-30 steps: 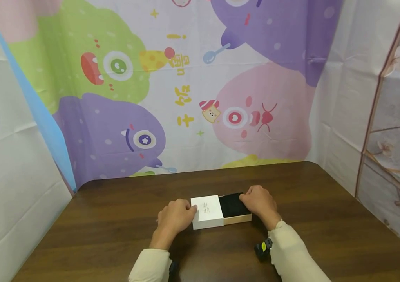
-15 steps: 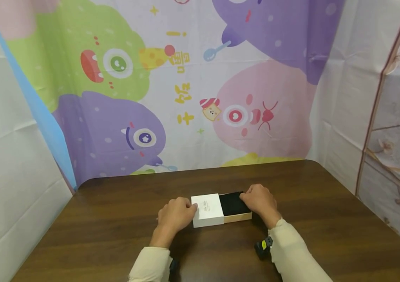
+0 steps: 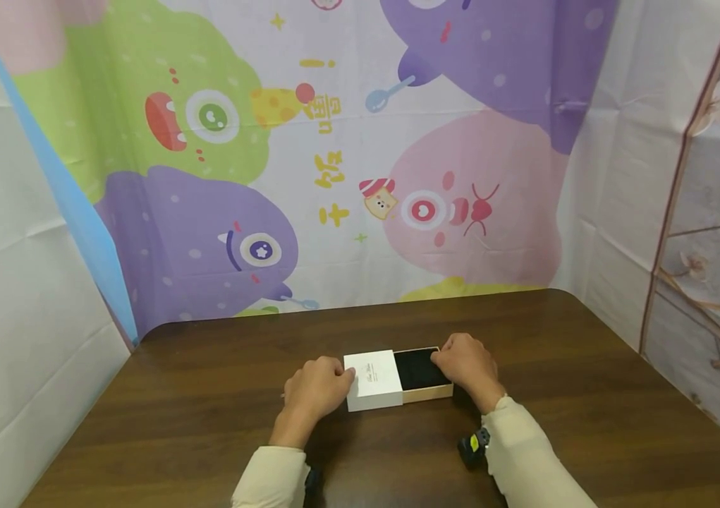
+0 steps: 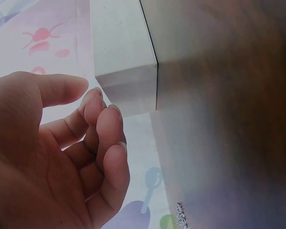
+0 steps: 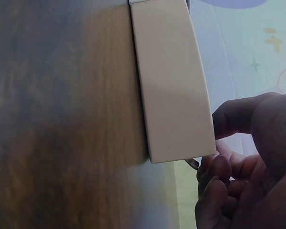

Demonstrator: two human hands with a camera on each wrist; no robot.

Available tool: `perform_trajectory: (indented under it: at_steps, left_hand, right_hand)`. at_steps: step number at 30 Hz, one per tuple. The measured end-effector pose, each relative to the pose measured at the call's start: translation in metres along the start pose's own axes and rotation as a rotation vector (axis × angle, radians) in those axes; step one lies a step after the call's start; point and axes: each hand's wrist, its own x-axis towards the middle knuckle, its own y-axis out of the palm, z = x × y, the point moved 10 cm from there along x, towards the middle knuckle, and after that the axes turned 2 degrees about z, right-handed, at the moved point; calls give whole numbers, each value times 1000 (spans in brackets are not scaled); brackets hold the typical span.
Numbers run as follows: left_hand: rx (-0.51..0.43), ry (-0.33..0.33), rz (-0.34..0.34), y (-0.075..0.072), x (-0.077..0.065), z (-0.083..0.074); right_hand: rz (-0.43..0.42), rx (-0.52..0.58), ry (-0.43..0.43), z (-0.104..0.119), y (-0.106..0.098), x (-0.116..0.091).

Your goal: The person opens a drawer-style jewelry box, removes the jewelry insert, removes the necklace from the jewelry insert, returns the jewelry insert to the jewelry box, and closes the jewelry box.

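A slide-out gift box lies on the table in the head view, its white sleeve (image 3: pixel 372 381) on the left and its tan tray (image 3: pixel 428 394) drawn partway out to the right. Black soft-looking material (image 3: pixel 420 368) fills the exposed tray. My left hand (image 3: pixel 316 386) holds the sleeve's left end, thumb over the top edge and fingers curled at the end wall. At the tray's right end, my right hand (image 3: pixel 466 363) pinches with thumb and bent fingers. A small dark tab (image 5: pixel 192 163) shows beside the right fingers in the right wrist view.
The brown wooden table (image 3: pixel 207 395) has rounded far corners. A cartoon-printed cloth (image 3: pixel 347 268) hangs behind it, and pale sheets hang at both sides. A small glittery grey thing (image 4: pixel 181 215) lies near the left hand in the left wrist view.
The black material has sunk lower in the tray, so the tray's back rim now shows along it. Both hands and the box stay in nearly the same place.
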Motion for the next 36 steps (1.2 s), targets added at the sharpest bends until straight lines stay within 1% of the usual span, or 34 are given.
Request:
perform_trajectory:
  at_steps: [19, 31, 36]
  left_hand:
    - [-6, -7, -1, 0, 0, 1]
    - [-10, -13, 6, 0, 0, 1]
    - [-11, -10, -3, 0, 0, 1]
  right_hand:
    - [-9, -20, 2, -2, 2, 3]
    - [-6, -26, 6, -2, 2, 1]
    - [0, -32, 8, -3, 3, 1]
